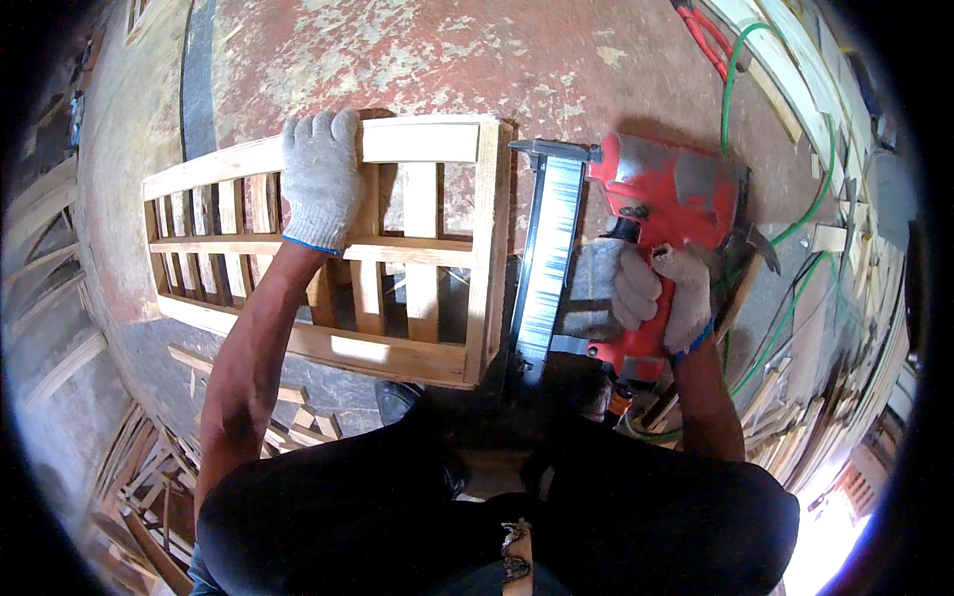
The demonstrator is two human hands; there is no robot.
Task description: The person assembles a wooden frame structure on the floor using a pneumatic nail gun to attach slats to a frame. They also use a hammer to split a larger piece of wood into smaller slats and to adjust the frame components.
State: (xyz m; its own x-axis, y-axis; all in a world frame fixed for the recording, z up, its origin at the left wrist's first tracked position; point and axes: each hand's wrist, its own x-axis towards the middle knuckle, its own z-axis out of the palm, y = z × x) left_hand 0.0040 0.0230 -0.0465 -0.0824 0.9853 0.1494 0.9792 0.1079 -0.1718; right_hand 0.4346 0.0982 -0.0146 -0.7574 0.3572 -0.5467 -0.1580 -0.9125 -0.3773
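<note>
A slatted wooden frame (422, 298), like a small pallet, lies in front of me on the left, its long rails running left to right. My left hand (323, 179), in a light knitted glove, rests over its far rail with the fingers hooked past the edge. My gloved right hand (686, 298) is wrapped round the handle of a red nail gun (671, 179). The gun's long magazine (547, 258), with a strip of shiny fasteners along it, points toward me. Its dark nose is beside the frame's right end, seemingly a little apart from it.
A green air hose (817, 204) loops along the right side, near red tubing (708, 42). Stacked wood strips (805, 417) line the right. Scrap wood (149, 487) is piled at lower left, with loose offcuts (308, 422) near my legs. The floor (437, 60) has worn red paint.
</note>
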